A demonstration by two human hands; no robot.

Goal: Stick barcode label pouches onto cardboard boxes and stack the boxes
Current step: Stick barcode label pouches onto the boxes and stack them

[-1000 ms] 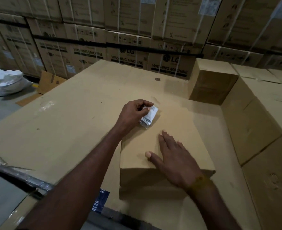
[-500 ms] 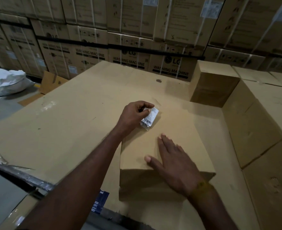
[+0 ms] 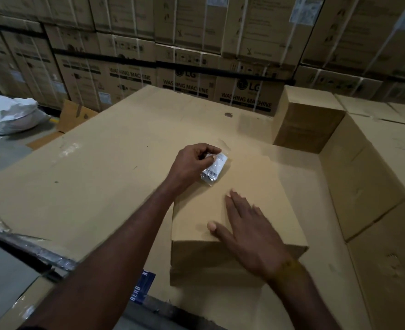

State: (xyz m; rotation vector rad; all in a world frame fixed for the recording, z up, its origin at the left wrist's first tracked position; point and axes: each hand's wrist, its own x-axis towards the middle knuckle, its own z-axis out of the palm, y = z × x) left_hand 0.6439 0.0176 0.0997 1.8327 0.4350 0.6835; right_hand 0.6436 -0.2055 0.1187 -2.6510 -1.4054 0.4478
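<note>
- Item, my left hand: fingers curled, thumb and fingertips pinching the upper end of the label pouch. The forearm reaches in from the lower left.
- Item, label pouch: small clear plastic sleeve with a white barcode slip inside. It hangs from my pinch at a slant over the far left corner of the box top; whether its lower end touches the cardboard I cannot tell.
- Item, my right hand: fingers straight and spread, palm down, pressed flat on the top face of the box near its front edge. Nothing is held in it. A yellowish band sits at the wrist.
- Item, cardboard box: plain brown, closed, standing directly before me on the large sheet. Its top face carries my right hand and is bare elsewhere.
- Item, large cardboard sheet: flat brown surface under the box, running far to the left and back.
- Item, smaller box: plain brown, upright at the far right of the sheet, well apart from the one I am working on.
- Item, row of plain boxes: set along the right side, tops level, packed edge to edge.
- Item, washing machine cartons: printed and strapped, stacked as a wall behind.
- Item, white sack: crumpled on the floor at the far left.
</note>
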